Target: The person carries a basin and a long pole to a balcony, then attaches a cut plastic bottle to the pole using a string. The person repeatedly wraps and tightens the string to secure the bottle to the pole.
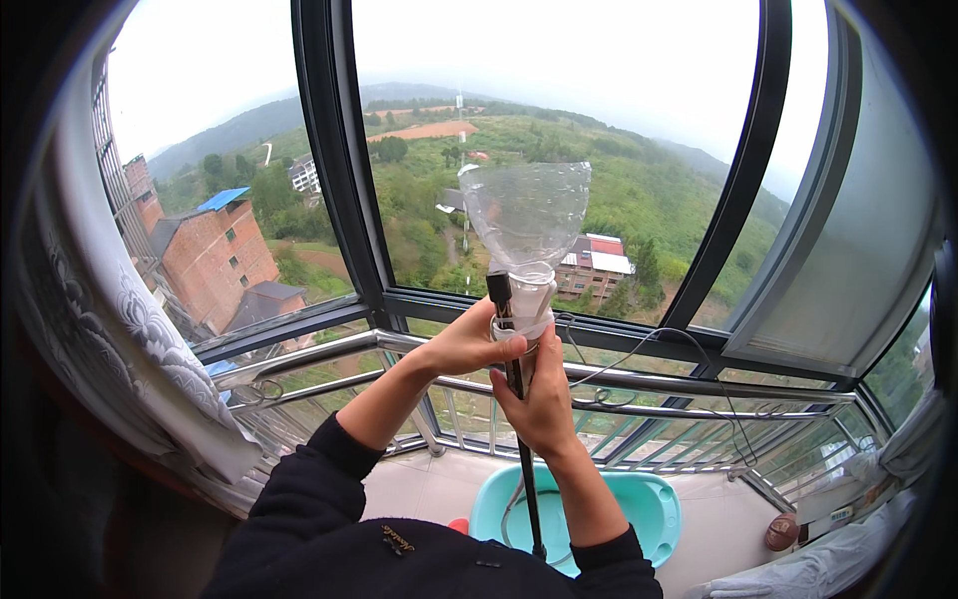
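A clear plastic bottle top (529, 215), cut open, stands neck down with its wide mouth upward, like a funnel. Whitish plastic or tape (537, 311) surrounds its neck beside the upper end of a black pole (526, 479). My left hand (469, 341) is closed around this joint from the left, thumb across the front. Just below and to the right, my right hand (541, 397) also closes on the joint, its thumb by the pole. The pole slants down toward my body. My palms hide part of the joint.
A steel railing (699, 391) runs ahead, below large dark-framed windows (327, 130). A thin grey wire (654, 332) loops over the rail. On the tiled floor sits a turquoise tub (654, 496). Patterned curtains (150, 339) hang at left; a brown round object (781, 531) lies right.
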Motion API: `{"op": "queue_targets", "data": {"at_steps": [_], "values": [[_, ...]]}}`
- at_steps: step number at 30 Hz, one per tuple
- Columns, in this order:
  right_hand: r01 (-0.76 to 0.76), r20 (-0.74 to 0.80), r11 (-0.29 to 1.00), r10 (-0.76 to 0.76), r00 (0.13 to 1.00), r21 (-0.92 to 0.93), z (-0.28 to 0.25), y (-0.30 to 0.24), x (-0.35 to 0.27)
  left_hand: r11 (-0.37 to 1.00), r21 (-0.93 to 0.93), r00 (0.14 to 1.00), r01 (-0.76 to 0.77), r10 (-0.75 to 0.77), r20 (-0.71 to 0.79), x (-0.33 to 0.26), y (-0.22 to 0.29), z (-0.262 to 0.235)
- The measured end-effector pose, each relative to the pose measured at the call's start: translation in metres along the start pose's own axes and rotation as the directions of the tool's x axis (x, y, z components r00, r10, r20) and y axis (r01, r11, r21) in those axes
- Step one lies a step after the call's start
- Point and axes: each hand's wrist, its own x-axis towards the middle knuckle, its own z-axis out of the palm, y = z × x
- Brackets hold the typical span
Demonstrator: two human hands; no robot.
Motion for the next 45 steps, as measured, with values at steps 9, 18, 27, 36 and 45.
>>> {"op": "queue_targets", "data": {"at_steps": [9,18,27,36,45], "values": [[-0.092,-0.039,0.987,0.088,0.995,-0.13,0.005,-0.002,-0.006,0.908,-0.416,0.914,0.054,0.123,0.386,0.035,-0.017,-0.012],[-0.188,-0.237,0.908,0.103,0.966,-0.374,0.005,-0.007,-0.004,0.957,-0.288,0.873,0.033,0.112,0.475,0.056,-0.04,-0.003],[-0.328,-0.358,0.729,0.121,0.926,-0.601,-0.002,0.0,-0.002,0.979,-0.164,0.807,-0.119,0.192,0.559,0.083,-0.042,0.008],[-0.375,-0.433,0.685,0.096,0.896,-0.625,-0.01,0.009,-0.001,0.958,-0.282,0.759,-0.043,0.215,0.614,0.091,-0.05,0.017],[-0.377,-0.468,0.671,0.051,0.882,-0.638,-0.013,0.018,0.002,0.82,-0.502,0.858,0.275,0.026,0.512,0.097,-0.055,0.035]]}}
